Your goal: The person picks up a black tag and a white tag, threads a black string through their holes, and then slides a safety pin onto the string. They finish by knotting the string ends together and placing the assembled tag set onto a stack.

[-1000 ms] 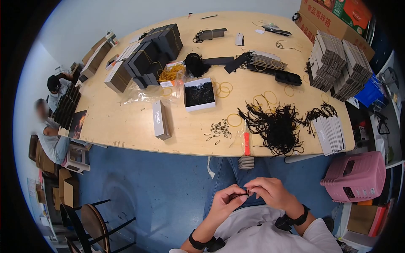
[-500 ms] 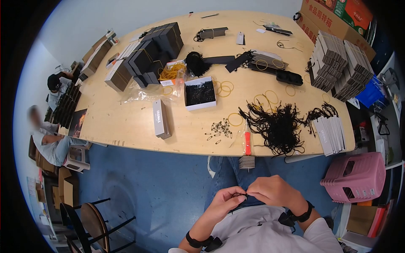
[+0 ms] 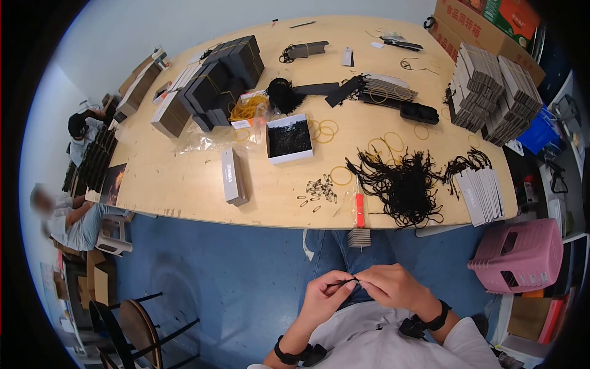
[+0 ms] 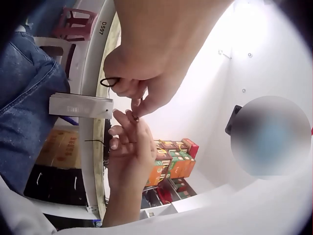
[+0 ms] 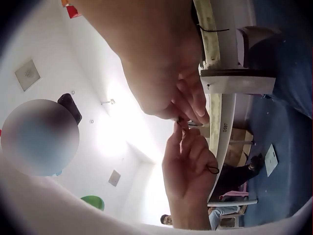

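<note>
Over the lap, my left hand [image 3: 324,300] and right hand [image 3: 396,287] meet at the fingertips around a thin black cord [image 3: 342,283]. In the left wrist view the left hand [image 4: 151,63] pinches the cord, and a black loop [image 4: 110,82] sticks out from its curled fingers. The right hand [image 4: 129,159] pinches the cord close by with thumb and finger. A small dark piece lies between the fingertips, too small to make out. A stack of grey tags [image 3: 359,238] stands at the table edge beyond the hands.
On the table [image 3: 276,209] are a pile of black cords [image 3: 410,187], scattered safety pins [image 3: 319,188], white tags [image 3: 479,197], a box of small black pieces [image 3: 289,138] and a grey-white tag stack [image 3: 233,177]. A pink stool [image 3: 516,255] stands right; two people sit at the left.
The right hand has lowered slightly, with its fingertips at the left hand's. More of the cord shows across the left fingers. The seated person at the left has leaned back and shifted.
</note>
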